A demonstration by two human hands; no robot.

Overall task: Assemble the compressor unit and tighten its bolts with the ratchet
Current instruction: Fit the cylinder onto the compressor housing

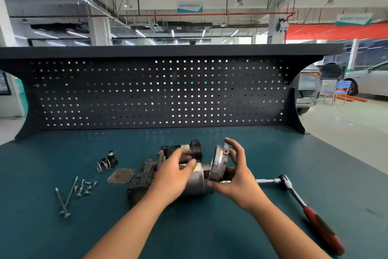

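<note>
The compressor body (194, 183), a silver cylinder with a dark housing (144, 172) on its left end, lies on the teal bench. My left hand (174, 174) rests on top of the body, fingers curled over it. My right hand (235, 172) grips the round silver end cover (219, 161) at the body's right end, thumb under it and fingers spread over its rim. A ratchet with a red handle (302, 202) lies to the right, its extension pointing at the compressor. Several long and short bolts (73, 192) lie loose at the left.
A flat gasket plate (121, 175), a coiled spring (103, 165) and a small black fitting (111, 156) lie left of the compressor. A dark pegboard (159, 93) backs the bench. Beyond the bench's right edge are a blue chair (339, 90) and parked cars.
</note>
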